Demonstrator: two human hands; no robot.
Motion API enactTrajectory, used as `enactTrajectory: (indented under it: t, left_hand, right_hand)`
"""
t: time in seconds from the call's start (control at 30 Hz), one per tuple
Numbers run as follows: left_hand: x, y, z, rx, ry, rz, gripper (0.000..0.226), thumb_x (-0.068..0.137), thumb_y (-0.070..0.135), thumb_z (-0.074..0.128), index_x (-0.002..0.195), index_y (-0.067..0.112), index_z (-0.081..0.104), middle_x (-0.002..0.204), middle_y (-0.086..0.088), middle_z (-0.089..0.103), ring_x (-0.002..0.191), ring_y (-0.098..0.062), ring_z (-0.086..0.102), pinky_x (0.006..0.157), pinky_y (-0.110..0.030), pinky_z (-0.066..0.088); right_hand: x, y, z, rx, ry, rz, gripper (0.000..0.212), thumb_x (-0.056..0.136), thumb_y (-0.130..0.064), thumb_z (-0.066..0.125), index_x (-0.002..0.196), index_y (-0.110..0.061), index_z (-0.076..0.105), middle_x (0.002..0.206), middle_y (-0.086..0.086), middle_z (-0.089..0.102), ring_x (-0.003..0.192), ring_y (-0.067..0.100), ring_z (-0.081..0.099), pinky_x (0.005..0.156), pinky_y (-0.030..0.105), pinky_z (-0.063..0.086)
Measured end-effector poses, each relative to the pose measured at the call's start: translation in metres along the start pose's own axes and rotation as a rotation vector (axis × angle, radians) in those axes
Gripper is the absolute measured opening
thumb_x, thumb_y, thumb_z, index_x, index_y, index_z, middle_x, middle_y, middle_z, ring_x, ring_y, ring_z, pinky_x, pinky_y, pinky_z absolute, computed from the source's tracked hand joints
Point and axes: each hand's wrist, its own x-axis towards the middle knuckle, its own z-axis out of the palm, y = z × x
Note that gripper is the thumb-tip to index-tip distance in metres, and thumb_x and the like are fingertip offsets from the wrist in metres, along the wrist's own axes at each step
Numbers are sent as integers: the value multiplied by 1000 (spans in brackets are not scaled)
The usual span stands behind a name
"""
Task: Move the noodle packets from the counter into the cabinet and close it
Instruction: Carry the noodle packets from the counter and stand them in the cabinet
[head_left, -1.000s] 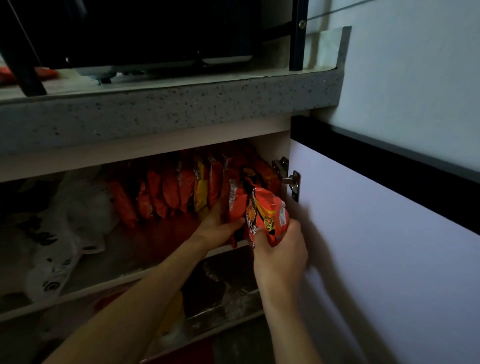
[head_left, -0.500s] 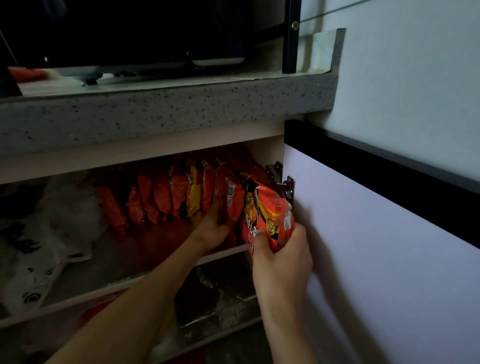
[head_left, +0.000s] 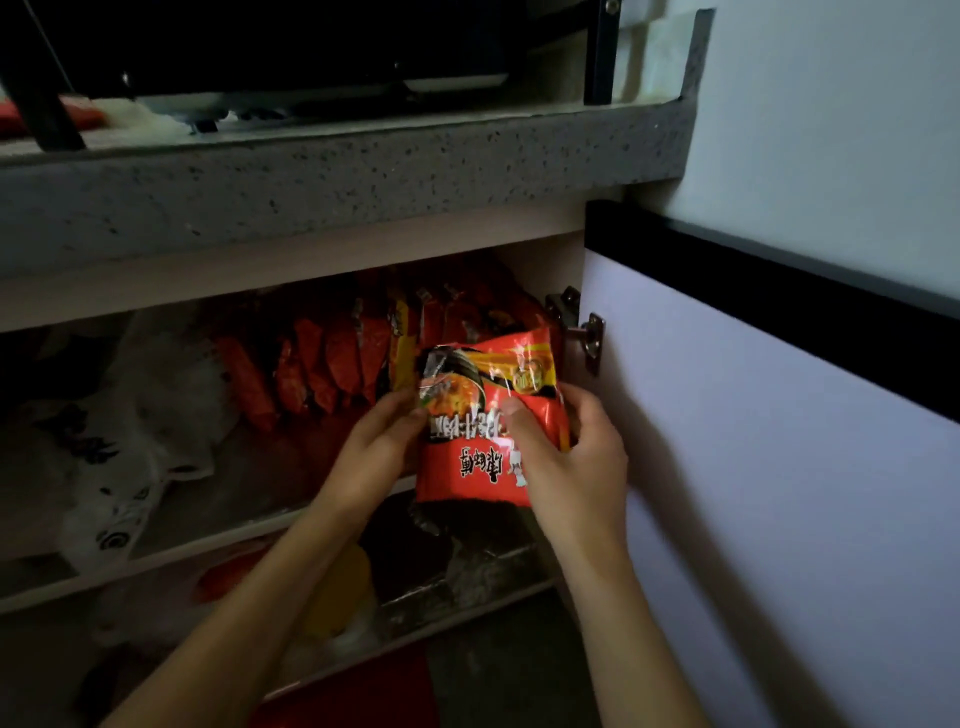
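A red noodle packet (head_left: 480, 441) is held flat, its printed face toward me, in front of the open cabinet's upper shelf (head_left: 218, 525). My right hand (head_left: 563, 457) grips its right side, thumb across the front. My left hand (head_left: 379, 447) pinches its left edge. Behind it, a row of several red and yellow noodle packets (head_left: 332, 364) stands upright on the shelf. The white cabinet door (head_left: 779, 493) stands open on the right, hung on a metal hinge (head_left: 589, 340).
The speckled grey counter (head_left: 337, 187) juts out above the cabinet, with a dark appliance (head_left: 270, 57) on it. White printed plastic bags (head_left: 114, 447) fill the shelf's left part. The lower shelf holds a yellow item (head_left: 340, 592) and dark bags.
The packet, held edge-on by my right hand near the hinge, has turned face-on and come out from the shelf. My left hand left the standing row and took the packet's left edge.
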Motion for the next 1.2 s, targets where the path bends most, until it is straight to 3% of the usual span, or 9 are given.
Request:
enactTrajectory:
  t: [0.1,0.23,0.3,0.4,0.53,0.67,0.83,0.97,1.2]
  left_hand:
    - [-29,0,-9,-269,-36,-208,30,98,27,51,124,15,57,120,-12,68,108,-32,66,89,-49,55]
    - [-50,-10,-12,-494,32,-289,29,97,28,53,122,14,60,113,-11,72,96,-26,72,73,-40,60]
    - [-55,-16,-14,-577,40,-347,32,98,32,51,124,15,59,111,-10,73,95,-24,72,77,-39,59]
    - [-61,-21,-18,-334,79,-315,49,90,34,62,133,14,50,123,-8,67,104,-25,68,91,-44,53]
    - [-78,-19,-28,521,49,121,84,84,26,73,152,33,24,153,2,31,134,-12,40,105,-38,46]
    - [-83,-12,-18,248,-202,197,76,88,21,70,149,39,29,146,15,44,127,1,49,101,-26,48]
    - [-64,-15,-16,149,-68,279,65,93,18,62,150,29,31,147,10,46,134,-3,44,109,-36,42]
    - [-38,-20,-14,145,66,248,58,92,16,63,143,28,37,138,7,54,127,-7,51,106,-42,45]
    - [2,-34,-1,260,53,222,51,94,18,61,142,22,43,133,5,55,126,-12,52,106,-35,44]
  right_hand:
    - [-3,-3,6,65,-107,74,33,81,-46,74,109,-33,61,101,-6,73,84,8,73,71,30,62]
    - [-5,-5,10,180,-259,173,40,80,-45,73,115,-28,64,108,-3,73,93,10,72,79,29,60]
    - [-9,-6,13,196,-381,231,42,79,-37,77,118,-32,60,112,-3,72,98,13,71,78,33,61]
    - [-12,-1,16,123,-369,253,47,83,-26,76,126,-31,56,114,-2,71,98,17,71,69,32,61]
    - [-10,1,15,83,-327,198,36,86,-21,74,113,-36,56,110,-9,69,95,8,69,68,24,60]
    - [-13,3,24,52,-441,125,23,83,-38,74,101,-48,64,102,-18,72,96,-2,68,86,30,58]
    - [-11,6,41,61,-527,142,51,81,-74,52,127,-53,54,134,-17,59,125,5,54,109,40,42]
    - [0,15,56,242,-492,265,48,100,-55,29,136,-35,53,145,-5,53,133,10,47,107,34,37]
    - [22,28,55,180,-387,335,37,105,-27,36,138,-30,53,141,-5,52,129,13,47,108,36,39]
